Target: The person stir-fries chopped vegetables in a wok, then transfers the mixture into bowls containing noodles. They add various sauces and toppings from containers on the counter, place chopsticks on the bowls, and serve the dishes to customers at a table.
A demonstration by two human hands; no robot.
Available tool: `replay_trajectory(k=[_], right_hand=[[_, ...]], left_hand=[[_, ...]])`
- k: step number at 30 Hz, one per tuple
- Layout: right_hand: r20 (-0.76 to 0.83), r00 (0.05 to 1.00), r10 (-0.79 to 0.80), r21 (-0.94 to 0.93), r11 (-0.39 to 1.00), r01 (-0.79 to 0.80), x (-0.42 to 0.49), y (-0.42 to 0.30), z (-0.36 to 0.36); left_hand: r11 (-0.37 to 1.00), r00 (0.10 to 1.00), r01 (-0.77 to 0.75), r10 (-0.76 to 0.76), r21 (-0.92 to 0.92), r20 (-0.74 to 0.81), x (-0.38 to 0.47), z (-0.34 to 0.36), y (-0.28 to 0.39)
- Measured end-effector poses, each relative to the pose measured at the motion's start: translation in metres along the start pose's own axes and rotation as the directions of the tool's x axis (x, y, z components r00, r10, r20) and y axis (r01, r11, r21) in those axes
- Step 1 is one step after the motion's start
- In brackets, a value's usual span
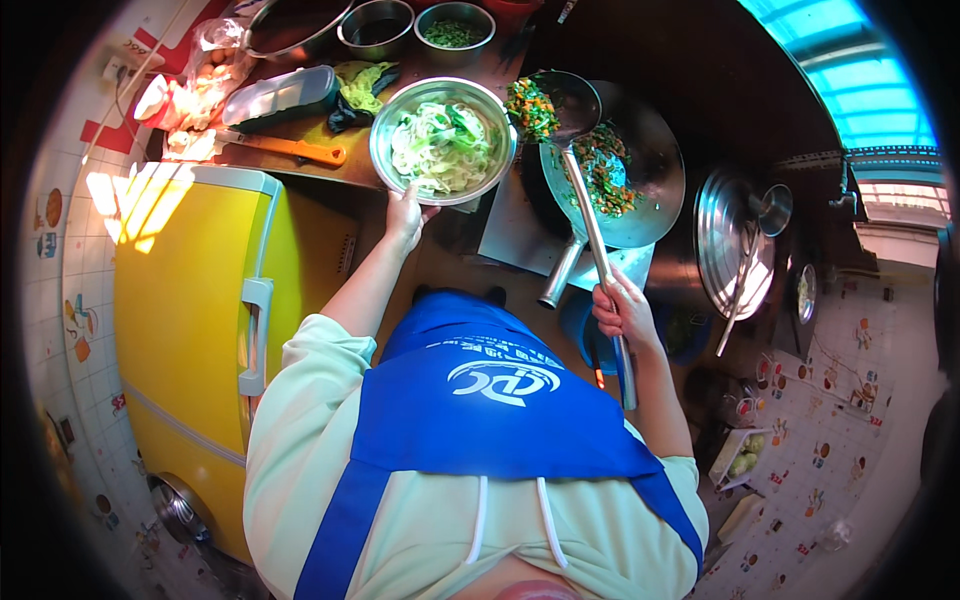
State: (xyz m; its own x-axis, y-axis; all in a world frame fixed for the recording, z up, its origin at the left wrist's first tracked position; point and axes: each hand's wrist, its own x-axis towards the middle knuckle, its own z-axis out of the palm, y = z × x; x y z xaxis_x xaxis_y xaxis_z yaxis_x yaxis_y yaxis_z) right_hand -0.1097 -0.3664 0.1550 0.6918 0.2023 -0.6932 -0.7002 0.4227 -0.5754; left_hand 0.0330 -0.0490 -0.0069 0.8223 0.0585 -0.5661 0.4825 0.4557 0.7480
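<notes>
My left hand (406, 219) holds the near rim of a metal bowl (377, 161) of pale noodles (442, 146) with some green leaves among them. In my right hand (627, 309) is the long metal handle of a ladle (581, 94). The ladle's head is over the far left rim of a wok (660, 187), close to the bowl's right side. Chopped orange and green food (532, 111) lies at the ladle's left edge, beside the bowl's rim. More of this chopped mix (619, 199) is in the wok, whose tubular handle (562, 276) points towards me.
A knife with an orange handle (315, 152) lies left of the bowl, near a lidded plastic container (281, 97). Behind stand metal bowls, one with chopped greens (450, 34). A yellow refrigerator (187, 300) is at left. At right are a large metal lid (720, 240) and another ladle (774, 210).
</notes>
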Motion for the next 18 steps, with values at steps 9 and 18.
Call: replay_trajectory(k=[9,18], right_hand=[[0.04,0.999,-0.01,-0.519,0.854,0.029,0.039,0.011,0.048],[0.182,0.845,-0.503,-0.964,0.08,0.255,0.076,0.021,0.044]], left_hand=[[1.0,1.0,-0.009,0.009,-0.002,-0.011,-0.003,-0.001,0.002],[0.999,0.999,0.029,-0.029,-0.014,0.014,-0.001,-0.003,0.001]])
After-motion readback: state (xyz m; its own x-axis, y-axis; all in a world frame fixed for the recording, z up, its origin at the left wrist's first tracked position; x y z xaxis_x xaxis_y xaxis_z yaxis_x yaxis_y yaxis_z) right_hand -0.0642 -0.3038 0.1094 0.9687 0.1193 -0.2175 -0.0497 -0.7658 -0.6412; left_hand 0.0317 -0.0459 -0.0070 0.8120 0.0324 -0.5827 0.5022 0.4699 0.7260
